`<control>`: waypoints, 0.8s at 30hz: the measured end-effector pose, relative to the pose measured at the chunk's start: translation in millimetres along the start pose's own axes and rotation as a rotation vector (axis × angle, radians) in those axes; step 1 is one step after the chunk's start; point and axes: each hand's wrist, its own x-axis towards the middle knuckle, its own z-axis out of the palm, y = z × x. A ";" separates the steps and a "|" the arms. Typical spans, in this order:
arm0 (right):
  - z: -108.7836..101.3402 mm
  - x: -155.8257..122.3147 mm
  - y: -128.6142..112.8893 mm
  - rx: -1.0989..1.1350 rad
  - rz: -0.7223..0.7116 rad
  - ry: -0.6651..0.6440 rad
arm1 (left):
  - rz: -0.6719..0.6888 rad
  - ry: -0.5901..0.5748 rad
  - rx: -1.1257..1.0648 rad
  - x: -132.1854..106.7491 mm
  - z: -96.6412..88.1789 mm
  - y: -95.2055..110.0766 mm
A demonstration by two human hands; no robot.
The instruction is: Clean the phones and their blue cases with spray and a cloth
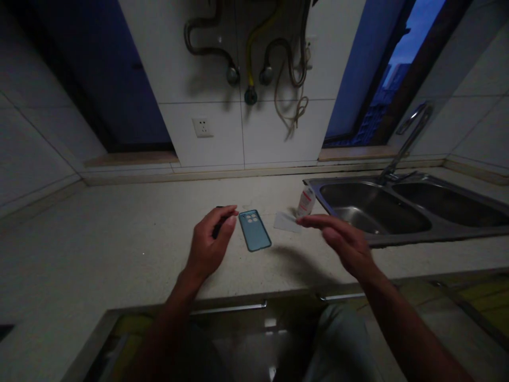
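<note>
A blue-green phone case [255,232] with round camera cutouts lies on the pale countertop between my hands. My left hand [209,241] is just left of the case, fingers curved and thumb apart. Behind it shows part of a flat black object [217,229], mostly hidden by the hand; contact with it cannot be made out. My right hand [344,241] hovers open over the counter on the right, fingers stretched out to the left. Near its fingertips lie a light grey cloth or sheet [285,222] and a small white bottle with red print [306,201].
A double steel sink [374,207] with a faucet [409,132] is set into the counter [127,239] at right. Pipes [248,53] and a wall socket [202,127] are on the tiled wall. Cabinet handles [230,307] run below the front edge.
</note>
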 end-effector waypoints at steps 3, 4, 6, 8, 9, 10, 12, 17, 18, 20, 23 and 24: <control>32.7 34.0 23.3 0.023 0.027 -0.156 | -0.042 -0.186 0.314 29.5 40.4 -26.5; 44.5 44.4 32.2 0.005 0.036 -0.226 | -0.051 -0.295 0.403 29.0 50.8 -38.4; 65.1 61.1 47.1 -0.057 0.041 -0.334 | -0.047 -0.420 0.565 24.8 67.9 -59.2; 79.6 72.1 55.3 -0.123 0.005 -0.362 | -0.083 -0.482 0.709 23.4 80.6 -73.9; 84.8 75.7 57.1 -0.144 -0.002 -0.361 | -0.097 -0.491 0.755 24.2 85.2 -79.4; 89.0 78.3 57.9 -0.165 0.005 -0.347 | -0.111 -0.480 0.786 25.6 88.7 -84.1; 95.8 81.2 58.3 -0.197 0.046 -0.306 | -0.132 -0.432 0.797 28.5 92.6 -92.6; 109.0 77.7 62.9 -0.244 0.115 -0.271 | -0.121 -0.373 0.733 30.2 92.3 -107.5; 110.5 75.8 63.7 -0.249 0.110 -0.284 | -0.116 -0.380 0.726 30.1 91.9 -109.1; 111.6 72.3 64.5 -0.264 0.096 -0.295 | -0.107 -0.406 0.718 30.0 91.4 -111.2; 109.0 69.8 64.7 -0.296 0.091 -0.274 | -0.096 -0.419 0.683 30.4 91.1 -113.6; 107.2 69.8 65.0 -0.311 0.093 -0.258 | -0.098 -0.415 0.665 30.7 90.9 -114.2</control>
